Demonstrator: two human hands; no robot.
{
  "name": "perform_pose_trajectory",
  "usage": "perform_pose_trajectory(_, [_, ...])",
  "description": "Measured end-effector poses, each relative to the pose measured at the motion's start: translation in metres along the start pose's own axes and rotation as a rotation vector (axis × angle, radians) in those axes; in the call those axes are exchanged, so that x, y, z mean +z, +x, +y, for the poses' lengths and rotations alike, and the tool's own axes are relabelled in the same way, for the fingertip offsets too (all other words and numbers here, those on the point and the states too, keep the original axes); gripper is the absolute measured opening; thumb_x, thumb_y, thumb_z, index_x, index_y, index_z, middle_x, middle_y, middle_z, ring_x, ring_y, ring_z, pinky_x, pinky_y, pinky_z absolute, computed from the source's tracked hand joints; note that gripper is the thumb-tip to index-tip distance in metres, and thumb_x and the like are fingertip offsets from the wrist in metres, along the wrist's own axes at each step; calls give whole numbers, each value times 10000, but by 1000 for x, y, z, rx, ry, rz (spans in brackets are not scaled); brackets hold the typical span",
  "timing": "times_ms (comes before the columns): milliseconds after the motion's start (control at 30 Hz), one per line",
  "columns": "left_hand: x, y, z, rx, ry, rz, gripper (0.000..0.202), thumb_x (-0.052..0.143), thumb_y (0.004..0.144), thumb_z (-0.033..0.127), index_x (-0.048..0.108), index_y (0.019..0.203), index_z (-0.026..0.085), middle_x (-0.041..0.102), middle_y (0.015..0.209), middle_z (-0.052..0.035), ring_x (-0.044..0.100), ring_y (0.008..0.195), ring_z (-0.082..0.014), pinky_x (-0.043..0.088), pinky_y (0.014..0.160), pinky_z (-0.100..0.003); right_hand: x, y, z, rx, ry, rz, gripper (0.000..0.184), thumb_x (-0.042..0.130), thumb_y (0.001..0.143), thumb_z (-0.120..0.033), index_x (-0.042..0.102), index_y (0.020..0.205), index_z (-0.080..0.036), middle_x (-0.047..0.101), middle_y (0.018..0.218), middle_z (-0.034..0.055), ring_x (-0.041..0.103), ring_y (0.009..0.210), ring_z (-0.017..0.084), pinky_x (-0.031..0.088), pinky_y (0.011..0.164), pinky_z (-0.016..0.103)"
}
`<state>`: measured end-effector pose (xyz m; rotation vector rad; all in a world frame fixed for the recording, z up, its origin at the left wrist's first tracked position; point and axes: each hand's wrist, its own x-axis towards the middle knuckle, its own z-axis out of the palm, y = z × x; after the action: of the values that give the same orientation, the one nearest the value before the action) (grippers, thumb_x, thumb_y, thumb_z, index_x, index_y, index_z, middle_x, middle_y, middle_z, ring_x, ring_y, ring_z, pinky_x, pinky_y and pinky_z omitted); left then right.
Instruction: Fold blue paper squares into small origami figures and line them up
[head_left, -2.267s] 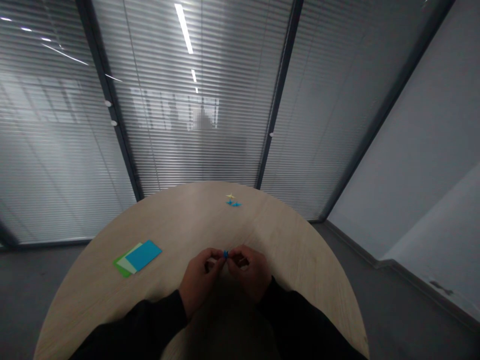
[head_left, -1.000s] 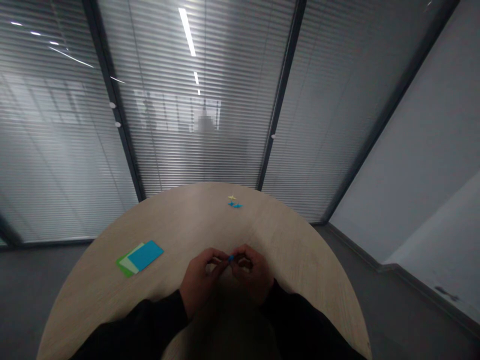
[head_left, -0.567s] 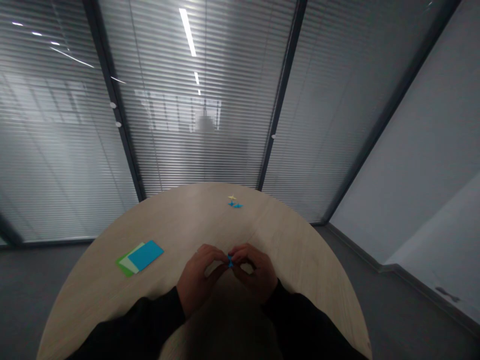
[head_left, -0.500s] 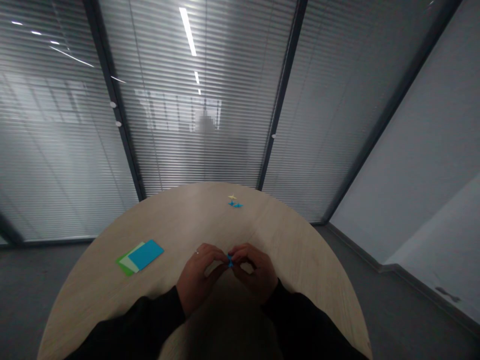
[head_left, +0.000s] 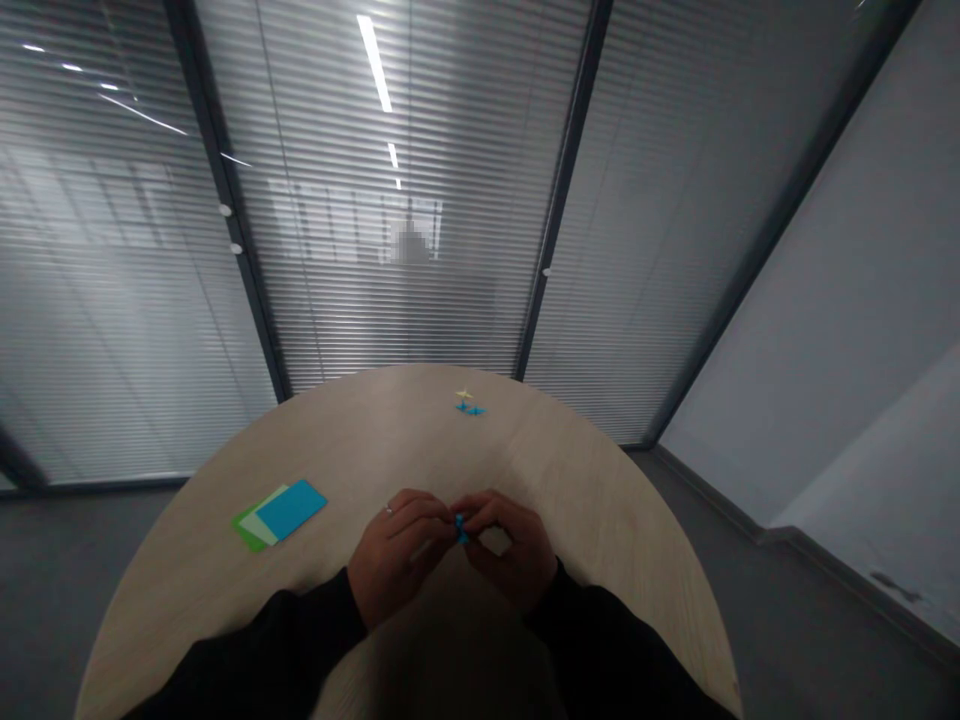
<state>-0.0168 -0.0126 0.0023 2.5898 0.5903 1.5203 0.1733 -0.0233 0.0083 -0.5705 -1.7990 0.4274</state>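
A small folded piece of blue paper (head_left: 460, 529) is pinched between my two hands, low over the near middle of the table. My left hand (head_left: 400, 545), with a ring on one finger, grips its left side with bent fingers. From the other side, my right hand (head_left: 512, 543) holds it between thumb and fingertips. Fingers cover part of the paper, so its full shape is hidden. Farther off on the table sit small folded paper figures: a yellow one (head_left: 464, 394) and two blue ones (head_left: 475, 411) just in front of it.
Left of my hands lies a stack of paper sheets, a blue sheet (head_left: 292, 510) over light and darker green sheets (head_left: 251, 530). The round wooden table (head_left: 360, 430) reaches toward a glass partition with blinds (head_left: 405, 320). A white wall (head_left: 840, 380) stands on the right.
My left fingers have closed in, narrowing the gap between thumb and forefinger. My right fingers have shifted slightly, and more of the blue paper shows. The other things stay put.
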Motion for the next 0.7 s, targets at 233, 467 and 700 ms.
perform_pose_trajectory(233, [-2, 3, 4, -98, -92, -26, 129, 633, 877, 107, 614, 950, 211, 665, 916, -58, 594, 885, -194, 503, 778, -338, 0, -1, -1, 40, 26, -27, 127, 624, 748, -105, 586, 788, -219, 677, 844, 38, 648, 703, 143, 522, 609, 244])
perform_pose_trajectory(467, [-1, 0, 7, -389, -237, -34, 41, 576, 899, 198, 615, 911, 207, 665, 909, -60, 624, 858, -194, 511, 767, -339, 3, -4, 2, 166, -33, -28, 121, 617, 776, -137, 606, 869, -213, 630, 775, 11, 614, 623, 124, 522, 555, 226])
perform_pose_trajectory(700, [9, -3, 1, -763, -627, 10, 236, 637, 854, 301, 623, 1055, 178, 717, 916, -68, 683, 821, -193, 543, 750, -325, 6, -4, 4, 102, -266, -38, 42, 619, 840, -226, 644, 807, -215, 621, 741, 20, 575, 587, 123, 501, 550, 240])
